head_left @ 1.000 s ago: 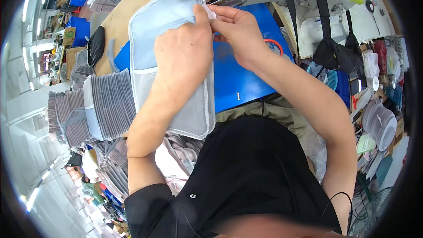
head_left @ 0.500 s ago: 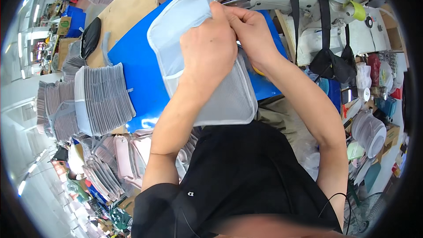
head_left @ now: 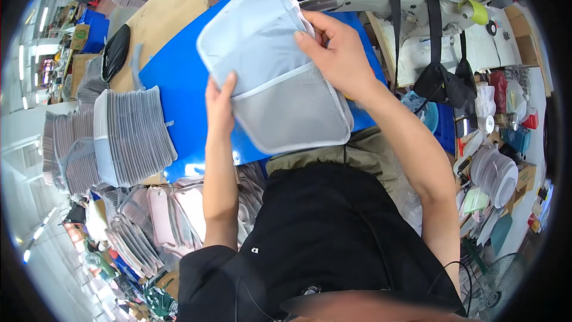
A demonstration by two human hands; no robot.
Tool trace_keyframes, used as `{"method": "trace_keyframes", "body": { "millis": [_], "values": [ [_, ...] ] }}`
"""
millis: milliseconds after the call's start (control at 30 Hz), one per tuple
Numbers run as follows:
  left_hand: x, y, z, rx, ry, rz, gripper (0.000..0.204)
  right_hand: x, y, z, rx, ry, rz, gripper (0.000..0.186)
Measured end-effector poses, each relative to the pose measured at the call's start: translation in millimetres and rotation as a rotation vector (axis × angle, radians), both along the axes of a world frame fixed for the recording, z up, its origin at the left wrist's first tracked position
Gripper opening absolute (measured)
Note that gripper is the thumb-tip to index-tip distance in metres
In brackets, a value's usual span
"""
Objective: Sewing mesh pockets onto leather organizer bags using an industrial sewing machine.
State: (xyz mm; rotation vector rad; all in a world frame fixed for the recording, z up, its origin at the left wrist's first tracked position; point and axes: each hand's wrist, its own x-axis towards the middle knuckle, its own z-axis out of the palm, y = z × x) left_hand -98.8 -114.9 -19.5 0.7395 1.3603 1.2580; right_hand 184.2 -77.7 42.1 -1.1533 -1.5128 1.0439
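Note:
A light blue-grey fabric panel with rounded corners and pale edging lies tilted between my hands. Its nearer part is a grey mesh pocket with a pale band along the top. My left hand grips the left edge, thumb on top. On the opposite side, my right hand pinches the right edge with the thumb on the face and the fingers curled at the border. The far end of the panel reaches close to a sewing machine. Below the panel is a blue work surface.
Stacks of similar grey panels stand to the left, with pinkish pieces nearer me. A black pouch-like item lies on the wooden board. Black straps hang at the right, and a fan stands low right.
My left hand has moved from the panel's far right corner down to its left edge. The right hand has shifted slightly nearer along the right edge, and the panel's face is now uncovered.

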Motion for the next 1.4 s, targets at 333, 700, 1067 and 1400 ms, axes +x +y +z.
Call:
{"method": "trace_keyframes", "body": {
  "millis": [333, 700, 1067, 1400],
  "values": [
    [-22, -27, 78, 0.154, 0.389, -0.06, 0.068, -12, -3, -9, -0.057, 0.331, 0.072, 0.032],
    [-26, -28, 63, 0.045, 0.187, -0.077, 0.066, -24, -4, -7, -0.123, 0.73, 0.148, 0.047],
    [-17, -46, 60, -0.03, 0.04, 0.027, 0.062, -26, -9, -2, -0.225, 0.814, 0.052, 0.047],
    [-30, -41, 65, 0.002, 0.069, -0.012, 0.057, -2, -47, -6, -0.202, 0.51, 0.133, 0.052]
  ]
}}
